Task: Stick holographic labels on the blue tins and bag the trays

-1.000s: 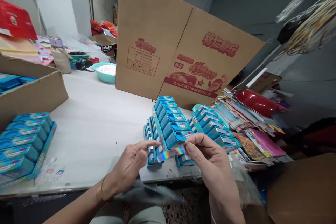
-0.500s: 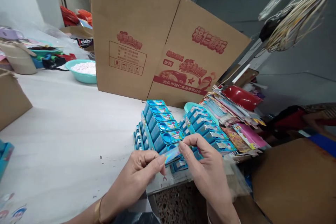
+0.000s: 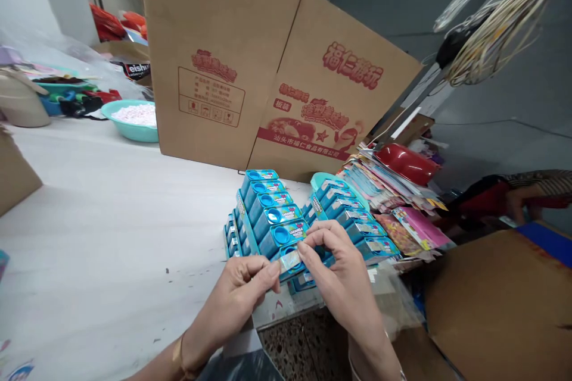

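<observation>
Quite narrow, shiny, silvery strip [image 3: 290, 261]

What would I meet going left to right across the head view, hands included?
Beige bottle → teal bowl of white pieces → left hand → silver strip → right hand → coil of cable. The blue packs overlap the hands, so they are left out.

left hand [image 3: 239, 294]: thumb pressed to fingers [image 3: 251, 264] | right hand [image 3: 337, 277]: pinched | forearms [image 3: 375, 360]: angled inward
</observation>
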Tool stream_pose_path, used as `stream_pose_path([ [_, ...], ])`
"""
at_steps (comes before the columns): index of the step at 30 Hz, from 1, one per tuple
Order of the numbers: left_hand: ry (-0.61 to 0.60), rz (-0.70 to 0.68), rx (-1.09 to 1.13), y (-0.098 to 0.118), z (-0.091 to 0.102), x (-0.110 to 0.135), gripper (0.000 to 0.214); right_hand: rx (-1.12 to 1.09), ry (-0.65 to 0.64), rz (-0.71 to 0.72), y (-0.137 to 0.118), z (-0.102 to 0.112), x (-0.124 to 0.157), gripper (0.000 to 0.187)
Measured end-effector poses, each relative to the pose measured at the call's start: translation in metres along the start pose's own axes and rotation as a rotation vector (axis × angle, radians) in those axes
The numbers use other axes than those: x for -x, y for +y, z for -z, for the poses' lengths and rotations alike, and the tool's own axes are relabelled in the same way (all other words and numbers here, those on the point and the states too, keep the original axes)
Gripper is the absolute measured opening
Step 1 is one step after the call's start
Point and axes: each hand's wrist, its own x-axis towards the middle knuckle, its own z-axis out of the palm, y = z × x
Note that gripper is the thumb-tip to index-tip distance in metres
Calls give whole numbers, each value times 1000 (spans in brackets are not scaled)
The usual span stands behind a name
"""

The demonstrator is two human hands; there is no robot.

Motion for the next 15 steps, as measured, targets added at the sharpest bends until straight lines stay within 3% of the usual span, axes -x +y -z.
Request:
stream_pose_path([
  [3,2,23,25,-6,-2,-7,58,-52,35,-58,4,-3,1,3],
  [7,18,74,-28,-17,0,-12,62,-82,100,-106,13,-7,-1,29],
  [11,130,55,-49,-17,3,2,62,-76,146,6,10,-7,8,28],
  [14,253,-16,-42,-4,2,24,60,-113,298,107,-8,-4,33,31],
  [15,285,-50,-47,1,0,31,60,-135,281,128,-16,-2,44,32],
])
